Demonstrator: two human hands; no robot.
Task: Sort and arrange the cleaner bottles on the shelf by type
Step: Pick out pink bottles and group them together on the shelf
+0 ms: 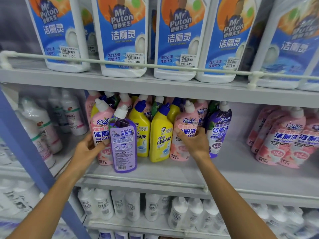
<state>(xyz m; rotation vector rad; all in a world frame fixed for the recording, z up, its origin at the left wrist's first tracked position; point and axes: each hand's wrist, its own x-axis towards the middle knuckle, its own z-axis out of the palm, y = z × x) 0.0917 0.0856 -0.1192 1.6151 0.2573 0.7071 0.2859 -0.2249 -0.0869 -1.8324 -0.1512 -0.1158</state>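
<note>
The shelf point(241, 169) filled the view, grey boards one above another. On the top board a row of big white jugs point(122, 37) with blue labels stood behind a thin rail point(110, 62). Left and near, a blue post point(25, 144) slanted across the view, with blurred white bottles point(43, 126) beyond it. Small white bottles point(179, 211) crowded the board below.

On the middle board the mixed bunch stood left of centre, pressed together, with more caps showing behind it. A pink group point(283, 140) stood well apart at the right end of the same board.

In the bunch, the near purple bottle point(123, 144) stood upright in front, its back label toward me. Just behind it were the left pink bottle point(101, 128) and one of the two yellow bottles point(160, 135). The other yellow stood to the right, then the right pink bottle point(185, 125), then the right purple bottle point(219, 128) at the end.

My left hand point(89, 149) grasped the left pink bottle, with fingers round its left side and the thumb across its front. The thumb tip touched the near purple bottle's edge. My right hand point(195, 144) grasped the right pink bottle, thumb on the label and fingers curled round its right side, next to the right purple bottle. Both pink bottles appeared to stand on the board.
</note>
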